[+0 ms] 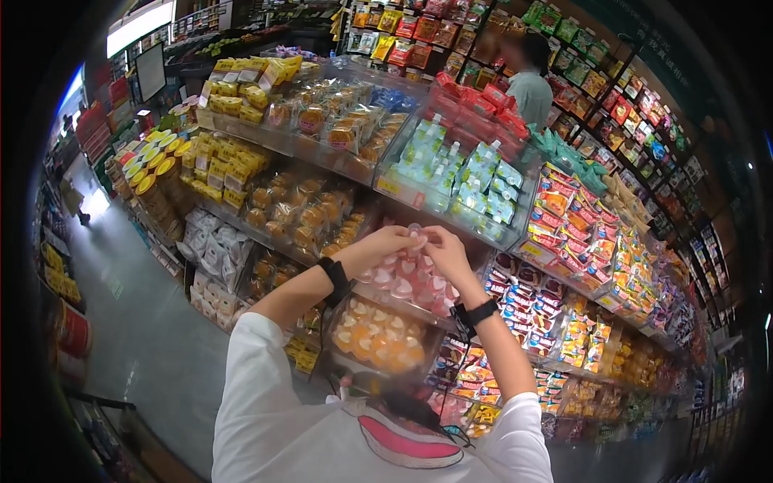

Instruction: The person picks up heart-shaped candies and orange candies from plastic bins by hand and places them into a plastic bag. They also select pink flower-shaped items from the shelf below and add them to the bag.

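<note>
My left hand [382, 245] and my right hand [447, 252] meet over the middle shelf, fingertips closed. Between them they pinch a small clear-and-pink jelly cup [415, 232], partly hidden by the fingers. Just below lie several similar pink, heart-shaped jelly cups [407, 282] in a clear bin. One level lower, another bin holds orange-and-white jelly cups [378, 334]. Each wrist wears a black band.
Pale blue-green spouted pouches [475, 189] fill the bin above my hands. Packaged buns [302, 205] are to the left, red-and-white snack packs [568, 217] to the right. A person [531, 88] stands behind the display. A grey floor aisle [137, 282] runs along the left.
</note>
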The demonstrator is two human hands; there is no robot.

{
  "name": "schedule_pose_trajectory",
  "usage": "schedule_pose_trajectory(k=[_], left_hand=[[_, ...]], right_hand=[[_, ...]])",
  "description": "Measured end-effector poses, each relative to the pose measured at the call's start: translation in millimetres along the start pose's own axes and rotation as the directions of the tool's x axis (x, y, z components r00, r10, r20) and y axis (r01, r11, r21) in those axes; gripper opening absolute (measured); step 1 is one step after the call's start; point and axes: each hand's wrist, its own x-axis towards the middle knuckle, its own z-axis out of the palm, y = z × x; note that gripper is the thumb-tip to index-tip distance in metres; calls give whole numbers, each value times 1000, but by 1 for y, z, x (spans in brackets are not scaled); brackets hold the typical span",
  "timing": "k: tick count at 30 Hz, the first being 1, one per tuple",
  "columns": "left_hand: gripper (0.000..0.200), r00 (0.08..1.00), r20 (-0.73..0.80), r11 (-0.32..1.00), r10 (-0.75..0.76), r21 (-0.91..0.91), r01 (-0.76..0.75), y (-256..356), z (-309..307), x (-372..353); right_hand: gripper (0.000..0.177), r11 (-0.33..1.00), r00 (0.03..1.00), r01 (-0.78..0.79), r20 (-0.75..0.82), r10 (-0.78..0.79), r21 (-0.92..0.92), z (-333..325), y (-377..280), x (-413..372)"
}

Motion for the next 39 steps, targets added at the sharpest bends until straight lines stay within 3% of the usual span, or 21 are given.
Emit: schedule_pose_trajectory(k=[2,5,8,9,12,13,14,16,18,21,23,26,28,29,31,32,35,38,39], left_hand=[[23,998,-53,999,-19,-47,17,-12,-19,34],[19,997,2,991,-73,-109,73,-23,-42,59],[12,997,34,973,-71,-219,77,-17,-45,66],[11,997,3,972,-75,-224,73,-19,-46,74],[9,994,-48,966,-95,-246,80,-8,-41,76],[8,993,-59,964,-103,-254,85,1,-38,71],[7,991,-72,961,-109,-261,87,6,-38,70],[6,991,-16,982,133,-131,-134,-49,-63,121],[7,971,27,970,238,-48,-237,-62,-74,130],[11,986,12,985,165,-45,-165,-69,-82,129],[12,998,-23,988,65,-137,-67,-68,-81,128],[12,994,16,993,105,-63,-104,-52,-77,111],[14,992,73,993,103,-58,-99,-42,-76,98],[16,990,101,994,100,-55,-95,-41,-77,95],[20,987,133,980,86,165,-108,-48,-84,101],[23,986,146,955,75,274,-113,-54,-88,106],[32,937,229,883,263,335,-329,-83,-104,123],[31,922,250,683,297,619,-388,-66,-99,113],[30,967,143,880,209,404,-250,-65,-97,115]], right_hand=[[29,997,997,-76,-26,76,-10,8,15,22],[34,987,987,-157,12,157,-11,12,29,46],[35,974,989,-148,-16,147,-169,20,42,62],[34,982,992,-26,-127,3,-185,30,70,69],[33,912,960,-280,-82,268,-301,40,79,81],[30,861,938,-344,-91,335,-375,41,51,77],[29,868,943,-331,-104,316,-371,45,56,79],[27,883,954,-299,-129,271,-362,55,76,85],[24,890,950,-297,-17,311,-345,58,93,92],[19,928,932,-357,17,361,-109,59,85,90],[17,898,898,-440,36,439,13,58,82,93],[19,855,855,-517,56,515,37,57,102,100],[22,901,903,-428,-12,430,72,61,93,93],[23,873,877,-475,-27,480,111,57,82,88],[25,808,817,-557,-51,575,193,45,21,74],[25,832,837,-534,-47,546,152,51,45,79],[25,865,870,-487,-15,492,122,76,144,102],[26,844,862,-505,54,504,183,79,161,104],[27,850,861,-509,87,501,139,72,146,100]])
